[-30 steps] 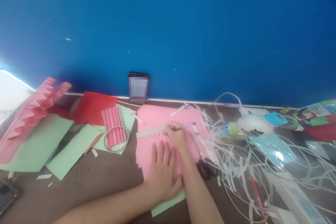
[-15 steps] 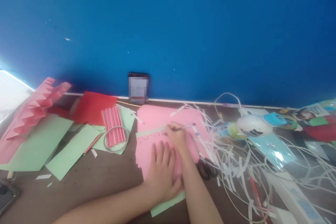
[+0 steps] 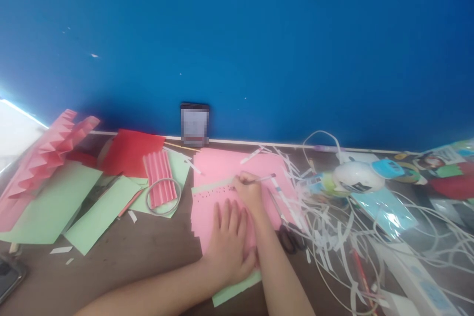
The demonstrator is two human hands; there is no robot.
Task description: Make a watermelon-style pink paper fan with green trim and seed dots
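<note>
We see smooth, matt pink paper (image 3: 237, 160) and a pen (image 3: 265, 177) whose barrel looks like plastic. The pleated paper (image 3: 158, 165) is ridged but matt, and the green sheet (image 3: 101, 215) has a dull, flat finish. Our worktop (image 3: 148, 261) looks like dark matt wood. We find the packet (image 3: 387, 212) glossy plastic, the bottle (image 3: 357, 176) smooth plastic, and the wall (image 3: 237, 49) smooth, with small chips.

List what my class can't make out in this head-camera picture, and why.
Head view:
Pen: its gripped part is hidden by the right hand.
Pink paper: partly covered by the left hand.
Dark marks: too small to read.
Phone: cut off by the picture's left edge.
Upright screen: pixelated, so unreadable.
</note>
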